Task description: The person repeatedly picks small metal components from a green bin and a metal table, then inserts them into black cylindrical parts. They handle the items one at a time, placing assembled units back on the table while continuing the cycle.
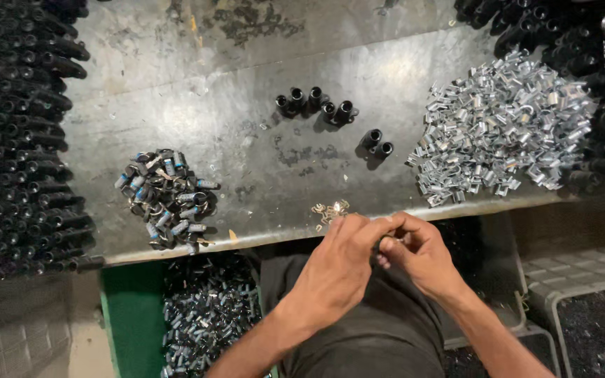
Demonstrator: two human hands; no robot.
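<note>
A small part, mostly hidden, is pinched between the closed fingers of the left hand (337,262) and right hand (414,253), just below the worktop (246,150) edge.

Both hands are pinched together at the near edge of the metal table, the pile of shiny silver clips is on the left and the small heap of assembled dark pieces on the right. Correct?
Not quite. The head view shows the silver clips on the right and the assembled dark pieces on the left. The left hand and right hand do meet at the table edge.
</note>
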